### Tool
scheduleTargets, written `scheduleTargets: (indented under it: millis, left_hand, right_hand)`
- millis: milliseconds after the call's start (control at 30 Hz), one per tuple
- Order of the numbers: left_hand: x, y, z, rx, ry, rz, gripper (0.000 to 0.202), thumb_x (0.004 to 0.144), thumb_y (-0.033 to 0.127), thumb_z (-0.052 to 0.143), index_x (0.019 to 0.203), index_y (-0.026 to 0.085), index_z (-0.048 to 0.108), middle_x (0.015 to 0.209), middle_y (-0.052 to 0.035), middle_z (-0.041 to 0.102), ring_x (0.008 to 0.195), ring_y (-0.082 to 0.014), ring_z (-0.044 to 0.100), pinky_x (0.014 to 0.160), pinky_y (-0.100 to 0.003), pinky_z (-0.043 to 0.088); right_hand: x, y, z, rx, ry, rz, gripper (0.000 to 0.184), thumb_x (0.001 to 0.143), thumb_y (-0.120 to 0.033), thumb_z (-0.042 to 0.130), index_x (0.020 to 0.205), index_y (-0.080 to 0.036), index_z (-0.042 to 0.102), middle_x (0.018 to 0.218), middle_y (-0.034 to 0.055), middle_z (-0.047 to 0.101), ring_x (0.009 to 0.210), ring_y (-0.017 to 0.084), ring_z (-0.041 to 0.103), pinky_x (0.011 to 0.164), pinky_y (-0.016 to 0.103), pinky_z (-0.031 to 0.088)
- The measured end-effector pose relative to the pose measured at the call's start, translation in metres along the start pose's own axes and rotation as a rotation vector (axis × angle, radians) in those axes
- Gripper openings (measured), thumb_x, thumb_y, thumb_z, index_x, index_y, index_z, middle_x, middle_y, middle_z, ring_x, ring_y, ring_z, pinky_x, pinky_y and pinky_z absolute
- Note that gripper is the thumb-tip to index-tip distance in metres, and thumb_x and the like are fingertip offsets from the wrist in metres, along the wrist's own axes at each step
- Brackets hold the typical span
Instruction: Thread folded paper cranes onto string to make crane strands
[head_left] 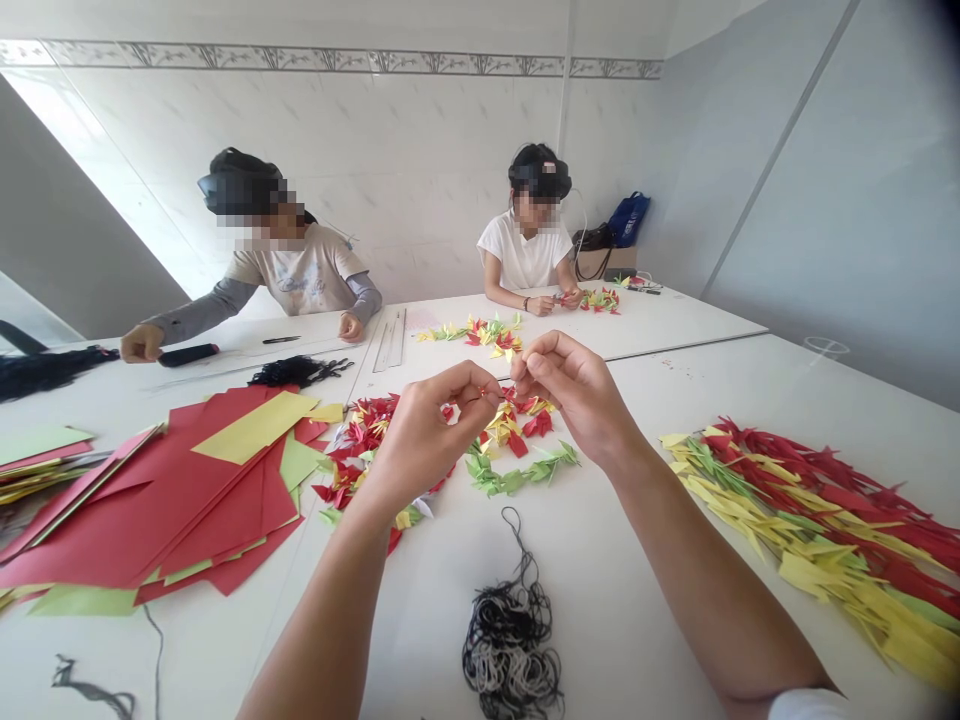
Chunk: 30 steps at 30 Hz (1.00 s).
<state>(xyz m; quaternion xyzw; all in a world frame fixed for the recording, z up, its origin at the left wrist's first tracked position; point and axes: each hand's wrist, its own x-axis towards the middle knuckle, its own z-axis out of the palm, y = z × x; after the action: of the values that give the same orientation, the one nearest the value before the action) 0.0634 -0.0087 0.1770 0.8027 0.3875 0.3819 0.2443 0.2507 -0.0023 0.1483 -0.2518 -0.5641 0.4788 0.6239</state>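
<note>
My left hand [441, 415] is raised over the table, thumb and forefinger pinched together. My right hand [566, 385] faces it with its fingertips also pinched. A thin reddish line shows by the left fingertips, but what either hand holds is too small to make out. Behind and below the hands lie folded red and yellow paper pieces [538, 426]. A chain of folded green paper pieces [517, 480] curves beneath them. Closer to me, a tangled bundle of black and grey cord [510, 640] lies between my forearms.
Red paper sheets [180, 500] with a yellow strip [255, 427] are piled at left. Long red, yellow and green paper strands [817, 540] lie at right. Across the table sit two people [289, 265], one handling folded paper. Black cord [300, 371] lies near the rulers [390, 340].
</note>
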Motion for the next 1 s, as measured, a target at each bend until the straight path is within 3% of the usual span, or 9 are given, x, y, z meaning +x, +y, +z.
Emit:
scheduleTargets:
  millis: [433, 633, 833, 1000]
  left_hand:
    - [-0.004, 0.004, 0.0, 0.057, 0.03, 0.03, 0.011, 0.09, 0.018, 0.054, 0.086, 0.021, 0.064, 0.066, 0.0049, 0.053, 0.063, -0.0102, 0.048, 0.066, -0.024, 0.04]
    - [-0.005, 0.005, 0.0, 0.043, 0.054, 0.035, 0.018, 0.088, 0.015, 0.054, 0.104, 0.023, 0.055, 0.064, 0.007, 0.045, 0.061, -0.011, 0.045, 0.067, -0.024, 0.041]
    - [-0.008, 0.01, -0.002, 0.089, 0.035, 0.103, 0.012, 0.087, 0.01, 0.049, 0.088, 0.021, 0.05, 0.068, 0.0052, 0.046, 0.062, -0.0106, 0.042, 0.062, -0.023, 0.038]
    - [-0.008, 0.011, -0.002, 0.115, 0.026, 0.095, 0.011, 0.088, 0.011, 0.05, 0.088, 0.021, 0.056, 0.069, 0.0044, 0.049, 0.064, -0.0105, 0.046, 0.065, -0.023, 0.04]
  right_hand:
    - [-0.002, -0.005, 0.004, -0.101, 0.04, -0.046, 0.026, 0.086, -0.043, 0.074, 0.084, -0.02, 0.062, 0.084, 0.0025, 0.072, 0.073, 0.012, 0.064, 0.072, 0.028, 0.057]
    - [-0.002, -0.005, 0.004, -0.109, 0.029, -0.073, 0.023, 0.089, -0.042, 0.071, 0.086, -0.02, 0.062, 0.086, 0.0026, 0.072, 0.074, 0.012, 0.064, 0.072, 0.028, 0.056]
    - [-0.002, -0.006, 0.004, -0.112, 0.029, -0.089, 0.023, 0.088, -0.04, 0.072, 0.086, -0.02, 0.061, 0.085, 0.0018, 0.072, 0.073, 0.012, 0.063, 0.071, 0.027, 0.055]
    - [-0.003, -0.008, 0.005, -0.125, 0.002, -0.118, 0.021, 0.091, -0.04, 0.069, 0.087, -0.02, 0.061, 0.086, 0.0019, 0.072, 0.074, 0.012, 0.064, 0.072, 0.028, 0.055]
